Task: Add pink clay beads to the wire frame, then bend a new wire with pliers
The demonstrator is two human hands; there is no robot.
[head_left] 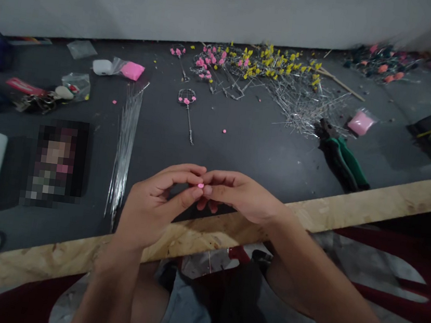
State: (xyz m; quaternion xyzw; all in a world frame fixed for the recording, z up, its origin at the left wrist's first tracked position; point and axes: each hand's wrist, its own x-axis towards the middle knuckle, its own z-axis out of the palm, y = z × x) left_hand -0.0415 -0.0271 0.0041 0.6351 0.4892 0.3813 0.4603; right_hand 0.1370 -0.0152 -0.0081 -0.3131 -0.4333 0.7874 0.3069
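Above the near wooden edge of the dark table (264, 152), the left hand (154, 209) and right hand (240, 195) meet fingertip to fingertip, both pinching one small pink bead (200, 186), with a bundle of thin wires (126, 140) lying to the left and green-handled pliers (342, 156) to the right.

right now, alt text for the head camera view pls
Two bare hands, left hand and right hand, pinch a tiny pink bead between fingertips above a dark table. Behind lie wire stems, green pliers and pink and yellow wire flowers.
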